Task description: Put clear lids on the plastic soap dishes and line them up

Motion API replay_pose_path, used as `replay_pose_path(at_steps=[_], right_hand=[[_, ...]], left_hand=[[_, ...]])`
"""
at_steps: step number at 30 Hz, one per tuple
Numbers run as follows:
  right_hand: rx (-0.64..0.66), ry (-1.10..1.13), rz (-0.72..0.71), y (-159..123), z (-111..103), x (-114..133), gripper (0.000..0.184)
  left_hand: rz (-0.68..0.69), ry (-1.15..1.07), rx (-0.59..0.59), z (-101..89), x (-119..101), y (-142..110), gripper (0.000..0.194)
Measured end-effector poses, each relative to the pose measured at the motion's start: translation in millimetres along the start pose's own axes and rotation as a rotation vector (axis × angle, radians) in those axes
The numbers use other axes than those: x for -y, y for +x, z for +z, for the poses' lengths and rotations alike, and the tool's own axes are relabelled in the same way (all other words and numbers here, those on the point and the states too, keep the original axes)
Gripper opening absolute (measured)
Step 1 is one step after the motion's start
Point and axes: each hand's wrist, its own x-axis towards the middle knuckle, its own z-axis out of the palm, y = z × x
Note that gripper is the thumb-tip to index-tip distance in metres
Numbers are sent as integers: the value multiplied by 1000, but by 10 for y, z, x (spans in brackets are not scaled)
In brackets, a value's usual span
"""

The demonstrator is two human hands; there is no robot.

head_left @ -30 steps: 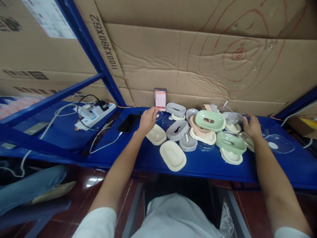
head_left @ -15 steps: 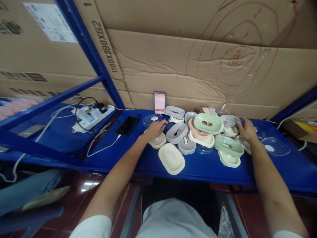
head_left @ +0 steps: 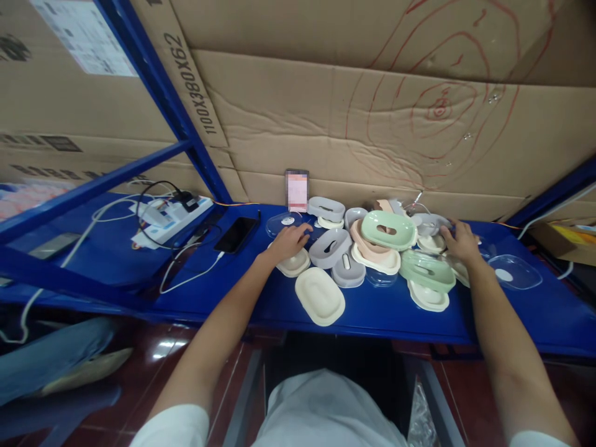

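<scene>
My left hand (head_left: 289, 242) lies over a cream oval dish (head_left: 293, 264) at the left of the pile, fingers loosely apart and holding nothing. Just behind it is a clear plastic lid (head_left: 278, 225) with a white round sticker. At the pile's right side my right hand (head_left: 460, 241) is open, its fingertips beside a grey oval dish (head_left: 433, 225); whether they touch it I cannot tell. Between the hands lie a green slotted dish (head_left: 390, 225) on top of a peach one (head_left: 365, 241), another green dish (head_left: 428, 268), a grey slotted dish (head_left: 321, 251) and a cream dish (head_left: 321, 297) in front.
A phone with a lit screen (head_left: 297, 191) leans against the cardboard wall (head_left: 279, 118). Left of the pile lie a dark phone (head_left: 237, 236) on a white cable and a power strip (head_left: 172, 225). Another clear lid (head_left: 524, 273) is at the right. Blue shelf posts (head_left: 149, 68) frame the blue tabletop.
The whole view has shifted slightly, so everything appears a little further left. Both hands keep their places over the pile, and no dish has visibly moved.
</scene>
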Motion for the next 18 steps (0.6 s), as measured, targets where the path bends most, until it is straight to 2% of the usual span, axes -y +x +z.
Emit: replay_pose_path(at_steps=[5, 9, 18], right_hand=[[3, -40, -2, 3, 34, 2, 57], [-1, -90, -14, -14, 56, 6, 65], [1, -125, -31, -5, 104, -54, 68]], left_hand=[[6, 15, 11, -13, 13, 0, 42], [36, 18, 4, -5, 38, 5, 30], [56, 31, -13, 9, 88, 21, 35]])
